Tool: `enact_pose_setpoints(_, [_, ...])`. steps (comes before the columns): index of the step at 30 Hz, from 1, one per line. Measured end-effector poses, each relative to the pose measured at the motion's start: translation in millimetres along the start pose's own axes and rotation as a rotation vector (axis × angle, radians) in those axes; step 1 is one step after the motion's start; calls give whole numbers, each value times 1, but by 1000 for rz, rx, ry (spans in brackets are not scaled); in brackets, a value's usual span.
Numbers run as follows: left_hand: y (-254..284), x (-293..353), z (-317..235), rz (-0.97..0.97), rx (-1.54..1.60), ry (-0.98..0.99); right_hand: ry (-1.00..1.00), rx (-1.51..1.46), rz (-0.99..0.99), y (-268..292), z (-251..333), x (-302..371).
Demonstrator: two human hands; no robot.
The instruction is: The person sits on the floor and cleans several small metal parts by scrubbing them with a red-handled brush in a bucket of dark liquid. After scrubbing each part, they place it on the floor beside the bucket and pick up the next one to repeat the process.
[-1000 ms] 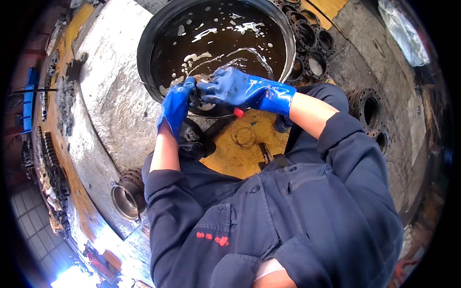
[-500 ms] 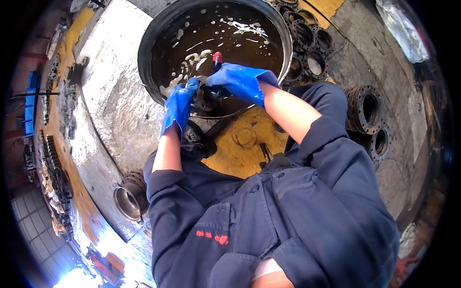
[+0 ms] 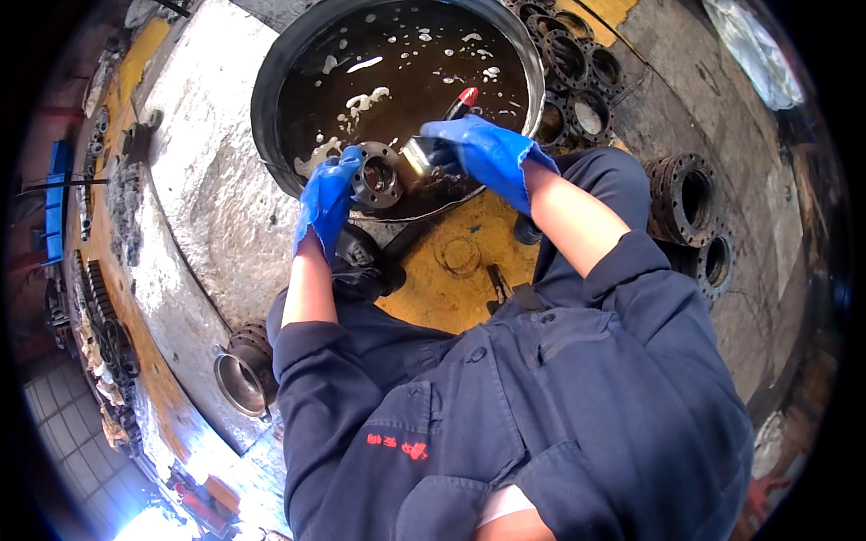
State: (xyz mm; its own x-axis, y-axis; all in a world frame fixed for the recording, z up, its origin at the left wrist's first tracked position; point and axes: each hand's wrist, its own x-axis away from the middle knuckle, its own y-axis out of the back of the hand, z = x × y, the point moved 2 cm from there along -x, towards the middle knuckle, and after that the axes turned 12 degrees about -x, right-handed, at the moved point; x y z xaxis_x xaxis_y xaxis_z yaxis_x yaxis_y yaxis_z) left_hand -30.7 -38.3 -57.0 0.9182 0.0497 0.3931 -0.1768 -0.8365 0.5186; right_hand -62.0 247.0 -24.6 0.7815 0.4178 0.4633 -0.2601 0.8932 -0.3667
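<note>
Both hands wear blue rubber gloves and are over a round dark tub (image 3: 267, 135) of brown, foamy liquid (image 3: 397, 81). My left hand (image 3: 330, 187) is closed on the left rim of a metal flange (image 3: 379, 180), a ring with bolt holes and a round central opening. It is held tilted up at the tub's near edge. To its right, my right hand (image 3: 474, 144) grips a paintbrush (image 3: 417, 157) with a dark, red-tipped handle and pale bristles. The bristles are close to the flange's right side, apart from it. The right fingers are partly hidden behind the glove's back.
Several dark flanged rings (image 3: 568, 59) lie piled right of the tub, and a stack of larger rings (image 3: 690, 200) stands beside my right leg. A flanged metal collar (image 3: 242, 379) lies on the floor at left. Yellow floor (image 3: 451, 257) shows between my legs.
My right hand has moved right with the brush, away from the flange, uncovering the flange's face and the bristles. My left hand still holds the flange, shifted slightly.
</note>
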Motion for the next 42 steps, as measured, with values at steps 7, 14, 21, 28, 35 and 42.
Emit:
enact_pose_setpoints(7, [-6, 1, -12, 10, 39, 11, -19, -247, 115, -22, -47, -42])
enact_pose_setpoints(14, [-3, -13, 8, 64, 18, 34, -55, 935, 80, -70, 19, -48])
enact_pose_setpoints(21, [-9, 0, -13, 29, 105, 98, 362, 1212, 5, -49, -2, -24])
enact_pose_setpoints(28, [-4, -2, -5, 55, 144, 36, 122, 1526, 64, 9, -24, -17])
enact_pose_setpoints(35, [0, -1, 9, 63, 200, 6, 470, 1499, 454, -54, -10, -9])
enact_pose_setpoints(42, [1, 6, -8, 32, 53, 97, 771, 1495, 532, -54, -5, -30])
